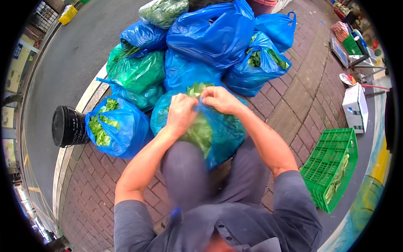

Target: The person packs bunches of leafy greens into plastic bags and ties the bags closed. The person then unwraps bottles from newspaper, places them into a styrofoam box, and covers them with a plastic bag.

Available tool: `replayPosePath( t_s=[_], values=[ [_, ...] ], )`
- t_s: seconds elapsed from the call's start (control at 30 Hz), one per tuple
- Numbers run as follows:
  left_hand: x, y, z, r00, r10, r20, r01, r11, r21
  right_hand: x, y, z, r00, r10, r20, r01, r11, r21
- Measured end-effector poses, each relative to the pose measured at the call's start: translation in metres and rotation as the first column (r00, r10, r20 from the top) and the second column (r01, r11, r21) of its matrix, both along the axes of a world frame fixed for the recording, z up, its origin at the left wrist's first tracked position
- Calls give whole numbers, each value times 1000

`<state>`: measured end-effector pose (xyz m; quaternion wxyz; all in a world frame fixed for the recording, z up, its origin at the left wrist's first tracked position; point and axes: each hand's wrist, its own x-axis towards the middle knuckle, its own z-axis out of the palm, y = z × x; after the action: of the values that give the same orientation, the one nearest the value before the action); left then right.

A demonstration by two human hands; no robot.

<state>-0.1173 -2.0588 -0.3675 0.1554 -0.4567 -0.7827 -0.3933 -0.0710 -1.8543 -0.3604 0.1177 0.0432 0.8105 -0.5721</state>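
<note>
Head view: I have the teal bag (224,140) in front of me, between my knees, with pale green leaves (199,132) showing through its plastic and more sticking out at the top. My left hand (181,112) is at its mouth, thumb and fingers drawn together on the plastic. My right hand (219,100) is just beside it, its fingertips closed on the gathered edge, a little blue showing between my two hands.

Left of the teal bag sits an open blue bag (130,126) of leafy greens, and farther left, next to that one, a black bucket (63,126). Beyond the teal bag, bulging bags are heaped close together: a green bag (134,73) on the far left side, a large blue bag (210,35) directly behind, and a knotted blue bag (254,75) on the far right side. Well to its right a green crate (325,161) lies on the ground, some greens inside.
</note>
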Motion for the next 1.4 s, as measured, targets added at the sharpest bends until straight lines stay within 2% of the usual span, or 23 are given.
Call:
replayPosePath(
  t_s=[0.03, 0.1, 0.13, 0.17, 0.27, 0.37, 0.47, 0.57, 0.67, 0.77, 0.83, 0.87, 0.97, 1.07, 1.17, 1.27, 1.3, 1.4],
  values=[
    [0, -1, 2, 999, 1, 32, -1, 1000, 4, 6, -4, 9, 997, -48, -56, 52, 996, 76],
    [0, -3, 2, 997, -1, 73, 1, 1000, 3, 13, -12, 9, 951, -24, -308, 113, 954, 276],
    [0, -4, 0, 997, -7, 82, 7, 1000, -2, 15, -14, 11, 905, 9, -425, 162, 917, 365],
    [0, -4, -1, 996, -14, 90, 14, 1000, -6, 17, -18, 14, 805, 50, -591, 232, 890, 392],
    [-2, -9, -10, 993, -49, 111, 50, 999, -12, 17, -22, 8, 752, 111, -650, 291, 829, 477],
    [0, -13, -4, 989, -73, 130, 75, 997, -10, 17, -27, 14, 870, -73, -488, 240, 927, 288],
    [0, -14, 7, 988, -81, 129, 82, 997, -6, 17, -21, 9, 913, 13, -408, 122, 945, 303],
    [1, -14, 10, 992, -68, 105, 71, 997, -25, 19, -19, 13, 929, 21, -370, 131, 915, 381],
    [6, -12, 21, 998, 1, 61, 2, 999, -49, 17, -20, 11, 951, -40, -308, 147, 931, 335],
    [6, -10, 19, 994, -14, 108, 19, 998, -54, 16, -24, 4, 963, -127, -239, 193, 941, 279],
    [5, -10, 11, 974, -58, 220, 72, 996, -57, 15, -24, 4, 960, -127, -250, 199, 935, 292],
    [5, -9, 9, 958, -79, 274, 98, 994, -56, 13, -25, 4, 958, -126, -256, 202, 933, 299],
    [8, -7, 25, 968, -34, 248, 92, 970, -226, 10, -25, 6, 900, -13, -437, 243, 845, 476],
    [9, -3, 33, 987, -20, 163, 63, 963, -264, 7, -21, 6, 872, 92, -480, 215, 809, 547],
    [13, -1, 37, 997, -10, 74, 34, 945, -326, 4, -18, 3, 891, 129, -435, 196, 755, 626],
    [20, -8, 26, 998, 1, 69, 23, 937, -348, 1, -11, -14, 958, 87, -274, 145, 678, 721],
    [23, -15, 19, 993, 14, 119, 34, 918, -395, 3, -8, -23, 968, 44, -246, 147, 699, 700],
    [18, -18, 13, 993, 13, 117, 40, 899, -436, -6, -11, -35, 979, -2, -205, 152, 683, 715]
  ],
)
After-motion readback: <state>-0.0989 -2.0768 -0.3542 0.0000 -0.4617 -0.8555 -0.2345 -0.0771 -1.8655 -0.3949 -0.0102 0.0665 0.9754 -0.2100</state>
